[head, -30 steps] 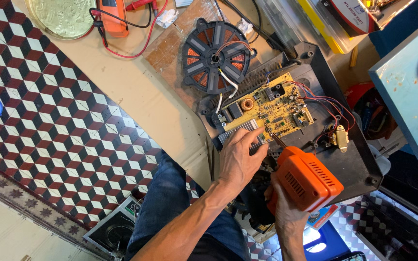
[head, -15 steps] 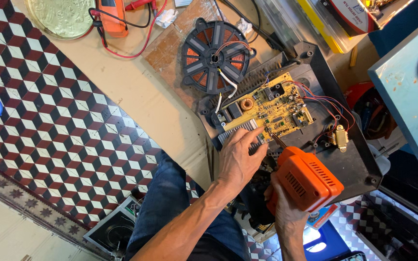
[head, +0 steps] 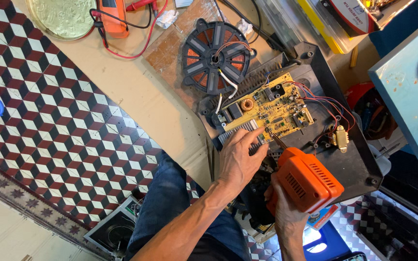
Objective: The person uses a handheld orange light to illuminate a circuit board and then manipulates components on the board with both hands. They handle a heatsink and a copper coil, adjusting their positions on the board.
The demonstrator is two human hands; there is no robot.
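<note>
A yellow circuit board (head: 272,110) lies flat in an open black housing (head: 349,159), a ribbed silver heat sink (head: 240,134) along its near-left edge. Near right, an orange power screwdriver (head: 308,181) tilts its dark bit onto the board's near edge.

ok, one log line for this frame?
left hand: fingers on heatsink by circuit board | right hand: holds orange power screwdriver, tip at board | coil: aside

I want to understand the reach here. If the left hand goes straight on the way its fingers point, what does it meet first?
Most likely the yellow circuit board: the left hand rests on the ribbed metal heat sink, fingers pointing up-right at it. Depth is unclear.
</note>
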